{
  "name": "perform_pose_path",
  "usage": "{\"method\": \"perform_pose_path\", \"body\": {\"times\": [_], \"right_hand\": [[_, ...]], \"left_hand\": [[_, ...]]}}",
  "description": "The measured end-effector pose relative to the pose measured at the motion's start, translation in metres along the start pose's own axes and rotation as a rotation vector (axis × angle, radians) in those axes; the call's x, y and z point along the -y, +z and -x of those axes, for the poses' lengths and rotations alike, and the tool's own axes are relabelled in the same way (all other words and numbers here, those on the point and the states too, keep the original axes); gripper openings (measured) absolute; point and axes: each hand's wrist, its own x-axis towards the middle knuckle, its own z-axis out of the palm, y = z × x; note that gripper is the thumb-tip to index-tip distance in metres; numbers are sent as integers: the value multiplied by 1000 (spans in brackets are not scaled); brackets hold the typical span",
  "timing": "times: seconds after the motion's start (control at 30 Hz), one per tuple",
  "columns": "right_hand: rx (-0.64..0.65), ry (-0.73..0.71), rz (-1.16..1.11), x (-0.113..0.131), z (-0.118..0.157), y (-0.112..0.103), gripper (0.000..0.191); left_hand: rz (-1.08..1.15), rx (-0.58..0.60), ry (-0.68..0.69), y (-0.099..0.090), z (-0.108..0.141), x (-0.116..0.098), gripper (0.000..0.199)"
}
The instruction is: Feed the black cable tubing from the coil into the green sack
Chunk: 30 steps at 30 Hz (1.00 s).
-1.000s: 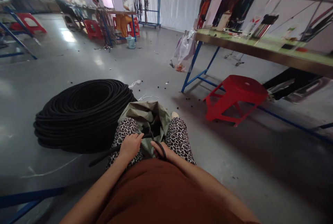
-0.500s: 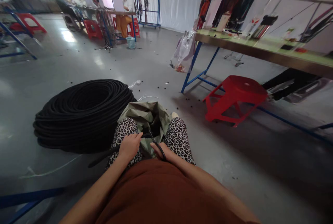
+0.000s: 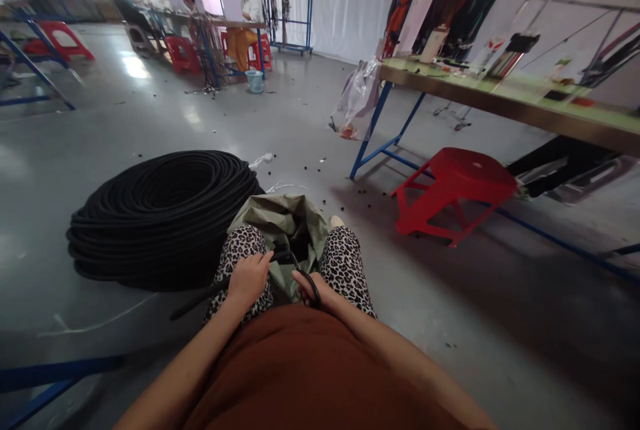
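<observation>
My left hand (image 3: 250,278) is wrapped round a black cord (image 3: 200,299), whose one end sticks out to the left over my leg and whose other end points over the bag. In my right hand (image 3: 315,289) are black-handled scissors (image 3: 313,287), with the blades pointing up and left near the cord's front end. Between my knees an olive-green bag (image 3: 260,210) stands open, dark inside. Whether the blades touch the cord cannot be made out. A big coil of black cord (image 3: 150,217) lies on the floor to the left.
At the right, a red stool (image 3: 460,167) stands by a long table (image 3: 500,97) with a plastic bag (image 3: 356,100) hanging at its corner. A blue metal bar (image 3: 55,373) is at lower left. People sit at a far table. Small black bits dot the floor.
The view has shifted slightly. My right hand and the scissors have moved a little, the blades now at a slightly different angle. My left hand still holds the cord.
</observation>
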Motion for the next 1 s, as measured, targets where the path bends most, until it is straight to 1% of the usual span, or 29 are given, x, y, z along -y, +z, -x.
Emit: {"method": "perform_pose_path", "body": {"times": [0.1,0.2,0.27,0.33,0.57,0.83,1.0], "right_hand": [[57,-13,-92,-9,-5,-1,51],[169,-64,-182,-19,-10,-2,52],[227,-98,-203,-24,-14,-3,53],[256,-109,-189,-27,-17,-4,52],[297,-133,-142,-29,-23,-4,50],[295,-195,-109,-27,-18,-7,54],[290,-155,-152,-23,-16,-4,56]], "left_hand": [[-8,2,0,-1,0,-1,42],[0,-8,-19,0,0,-1,42],[5,-10,-30,1,0,-1,41],[4,-4,-31,1,-1,-1,40],[5,16,-16,0,-1,-2,39],[23,-2,12,-1,0,-2,36],[26,-13,18,-1,0,-2,37]]}}
